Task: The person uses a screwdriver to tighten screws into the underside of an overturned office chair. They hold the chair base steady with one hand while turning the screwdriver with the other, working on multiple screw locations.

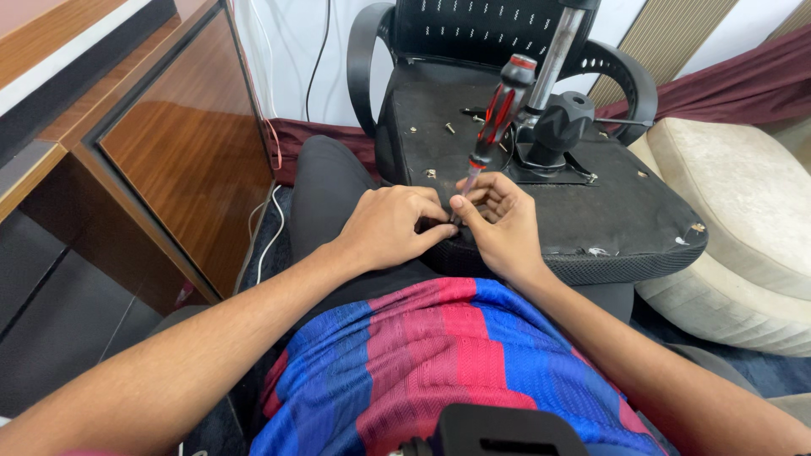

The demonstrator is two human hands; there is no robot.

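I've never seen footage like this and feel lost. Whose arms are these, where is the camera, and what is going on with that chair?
The one picture comes from a camera worn on a person's head, looking down at their own two arms. An office chair lies tipped over, its underside facing up, with loose screws on it. The right hand holds a red-and-black screwdriver upright, tip at the seat's near edge. The left hand pinches at the same spot. A wooden cabinet stands to the left.

Hidden behind the fingertips of both hands: tip of the red-and-black-handled screwdriver (498, 118). Cut off by the top edge: the silver metal chair post (557, 51).
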